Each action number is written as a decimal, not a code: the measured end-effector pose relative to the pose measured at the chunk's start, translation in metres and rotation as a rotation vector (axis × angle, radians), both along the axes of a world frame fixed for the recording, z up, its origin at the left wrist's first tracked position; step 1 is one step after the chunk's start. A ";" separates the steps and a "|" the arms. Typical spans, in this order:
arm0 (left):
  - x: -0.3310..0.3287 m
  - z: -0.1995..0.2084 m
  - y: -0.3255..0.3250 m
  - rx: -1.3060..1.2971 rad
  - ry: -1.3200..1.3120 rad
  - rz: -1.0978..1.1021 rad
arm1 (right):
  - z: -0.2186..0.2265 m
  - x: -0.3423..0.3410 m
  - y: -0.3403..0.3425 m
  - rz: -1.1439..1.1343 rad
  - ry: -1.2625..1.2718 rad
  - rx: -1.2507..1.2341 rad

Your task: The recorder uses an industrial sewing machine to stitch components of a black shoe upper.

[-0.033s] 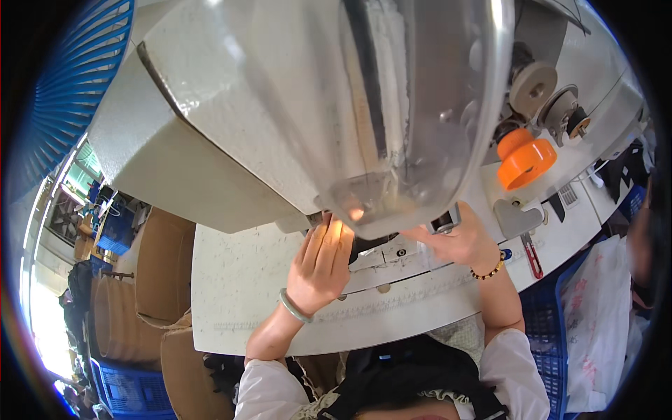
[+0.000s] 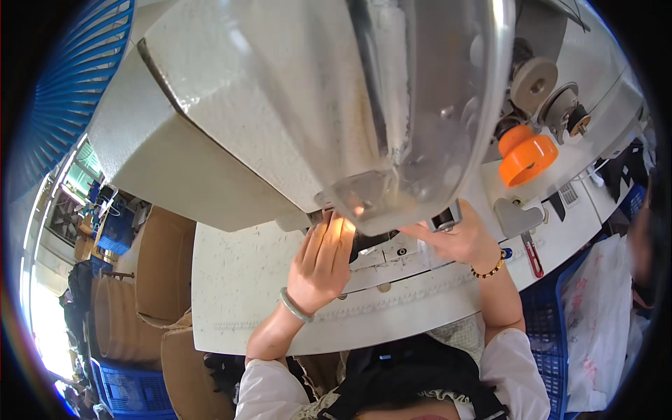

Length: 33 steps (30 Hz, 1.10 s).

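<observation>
Both my hands are under the front of a sewing machine (image 2: 231,133), close to the needle area. My left hand (image 2: 322,262) lies open, its long fingers stretched forward onto a dark piece of cloth (image 2: 365,242), the tips lit by the machine's lamp. From the other side, my right hand (image 2: 458,238) has its fingers closed at the cloth's right end. A clear plastic guard (image 2: 448,140) and a metal fitting (image 2: 444,221) cover part of that hand. The needle and most of the cloth are hidden.
An orange knob (image 2: 526,155) and thread discs (image 2: 535,85) are on the machine's right. Red-handled snips (image 2: 533,257) lie on the white table (image 2: 238,301). Cardboard boxes (image 2: 164,269) stand left; a blue crate (image 2: 544,325) and white plastic bag (image 2: 596,315) are right.
The dark cloth between my hands shows slightly farther toward the right hand. Both hands hold almost the same place.
</observation>
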<state>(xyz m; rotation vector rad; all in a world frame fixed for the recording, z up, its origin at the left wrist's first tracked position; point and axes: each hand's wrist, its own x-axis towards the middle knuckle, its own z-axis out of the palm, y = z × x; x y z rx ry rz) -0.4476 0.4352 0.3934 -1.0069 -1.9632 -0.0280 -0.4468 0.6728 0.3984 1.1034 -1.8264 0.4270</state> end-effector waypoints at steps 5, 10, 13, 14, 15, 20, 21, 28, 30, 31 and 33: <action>-0.004 0.000 0.000 0.021 -0.034 -0.012 | -0.002 -0.004 -0.002 0.031 -0.083 -0.017; 0.001 0.002 0.001 0.027 -0.053 -0.010 | 0.001 -0.001 -0.001 0.013 -0.011 0.000; 0.003 0.003 0.001 0.035 -0.079 -0.009 | 0.004 0.001 -0.001 -0.005 0.008 -0.012; 0.004 0.003 0.001 0.039 -0.081 -0.010 | 0.004 0.001 -0.001 -0.003 0.002 -0.012; 0.004 0.002 0.001 0.029 -0.075 -0.016 | 0.004 0.001 -0.001 -0.002 -0.004 -0.011; -0.003 0.002 0.001 0.049 -0.058 -0.009 | 0.001 -0.003 -0.002 0.018 -0.066 -0.024; -0.005 0.002 0.001 0.050 -0.056 -0.006 | 0.000 -0.004 -0.003 0.026 -0.103 -0.040; -0.009 -0.002 0.005 0.173 -0.054 -0.077 | -0.005 -0.008 -0.003 0.011 -0.244 -0.100; -0.009 -0.006 0.006 0.263 -0.072 -0.137 | -0.004 -0.010 -0.004 0.076 -0.276 -0.117; -0.010 -0.007 0.006 0.291 -0.047 -0.156 | -0.002 -0.010 -0.003 0.067 -0.291 -0.116; -0.012 -0.010 0.006 0.315 -0.022 -0.179 | 0.002 -0.009 -0.001 0.057 -0.289 -0.102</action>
